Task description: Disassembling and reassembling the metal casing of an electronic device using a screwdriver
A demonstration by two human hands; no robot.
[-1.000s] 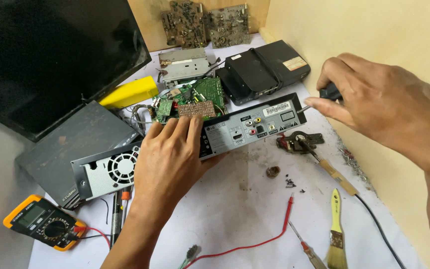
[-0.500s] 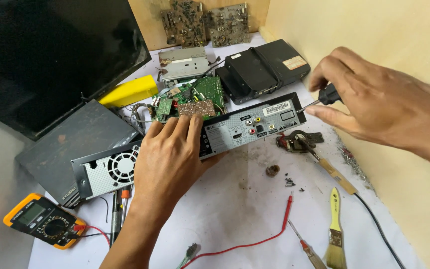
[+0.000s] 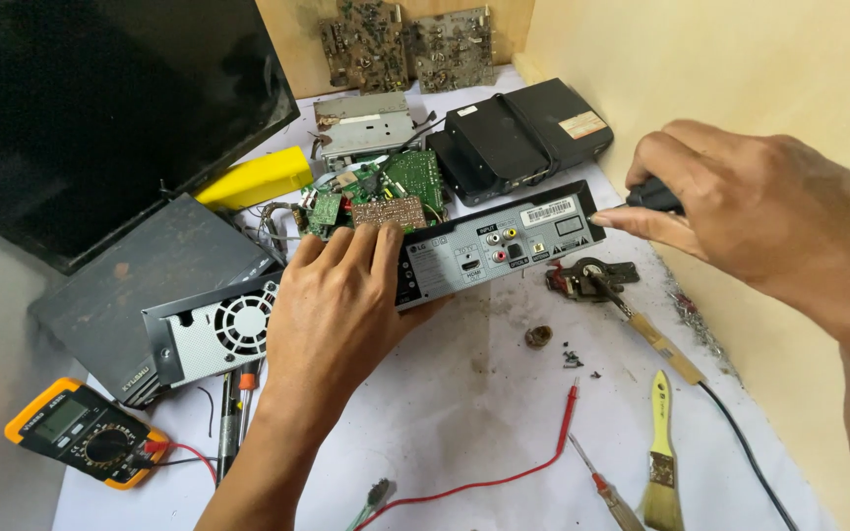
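Hands [image 3: 332, 295] over cluttered white worktop [image 3: 464, 393], yellow wall [image 3: 720, 69]

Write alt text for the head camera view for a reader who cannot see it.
A person's left hand presses down on an opened set-top box on a white-covered bench, while the right hand holds a black-handled screwdriver to the box's right end. Around it lie a multimeter, a yellow-handled brush, a soldering iron and circuit boards.

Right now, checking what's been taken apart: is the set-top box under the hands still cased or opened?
Opened. The set-top box has no top cover; circuit boards show bare behind its rear panel.
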